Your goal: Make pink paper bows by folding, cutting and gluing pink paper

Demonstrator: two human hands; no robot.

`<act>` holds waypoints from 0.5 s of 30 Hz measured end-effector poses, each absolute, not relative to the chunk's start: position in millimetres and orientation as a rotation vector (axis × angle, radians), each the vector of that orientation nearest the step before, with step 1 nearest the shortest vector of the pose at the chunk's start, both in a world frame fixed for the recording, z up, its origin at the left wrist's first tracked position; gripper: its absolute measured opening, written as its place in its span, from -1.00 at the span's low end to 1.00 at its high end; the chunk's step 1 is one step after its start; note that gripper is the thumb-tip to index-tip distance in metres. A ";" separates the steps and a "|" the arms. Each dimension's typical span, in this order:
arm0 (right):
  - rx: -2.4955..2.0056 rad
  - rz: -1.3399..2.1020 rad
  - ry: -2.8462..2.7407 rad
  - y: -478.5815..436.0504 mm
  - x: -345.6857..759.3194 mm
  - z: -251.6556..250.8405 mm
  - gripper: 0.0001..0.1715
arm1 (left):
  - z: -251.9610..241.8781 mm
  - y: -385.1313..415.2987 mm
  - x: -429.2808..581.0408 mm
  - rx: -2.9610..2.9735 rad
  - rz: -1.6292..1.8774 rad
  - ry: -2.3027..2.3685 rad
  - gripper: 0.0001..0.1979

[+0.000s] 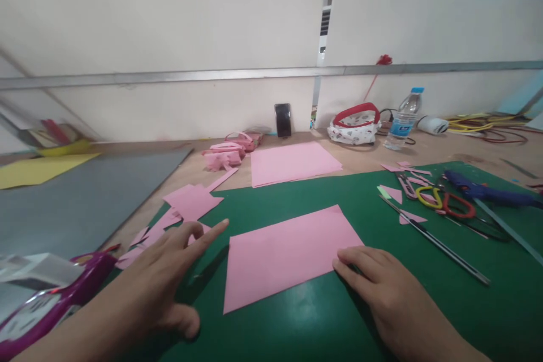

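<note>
A pink sheet of paper [284, 257] lies on the green cutting mat [297, 334] in front of me. My right hand [384, 285] pinches the sheet at its lower right corner, thumb and fingers closed on the edge. Left of the sheet, my left hand [169, 274] hovers above the mat with index finger and thumb spread apart, holding nothing. Beyond that hand lie pink paper scraps [193, 201], partly covered by its fingers. A stack of pink sheets [294, 163] rests past the mat's far edge.
At right lie a pen [436, 240], scissors [458, 206], a blue glue gun [487, 188] and paper cuttings. A purple tape dispenser [85, 283] stands at left beside a grey board [139, 181]. Behind are folded pink pieces [224, 155], a phone [283, 120] and a water bottle [403, 121].
</note>
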State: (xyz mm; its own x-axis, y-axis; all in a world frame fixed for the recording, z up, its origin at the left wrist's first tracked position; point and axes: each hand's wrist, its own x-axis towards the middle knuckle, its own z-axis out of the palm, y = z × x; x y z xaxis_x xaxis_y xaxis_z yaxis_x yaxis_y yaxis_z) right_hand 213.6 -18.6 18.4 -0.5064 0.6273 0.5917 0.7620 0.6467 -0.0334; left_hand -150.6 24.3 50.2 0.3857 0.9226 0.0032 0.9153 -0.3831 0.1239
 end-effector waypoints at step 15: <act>-1.120 -0.310 -2.263 -22.5 211.8 22.4 -0.61 | 41.6 37.0 -88.6 2.340 0.305 1.727 -0.48</act>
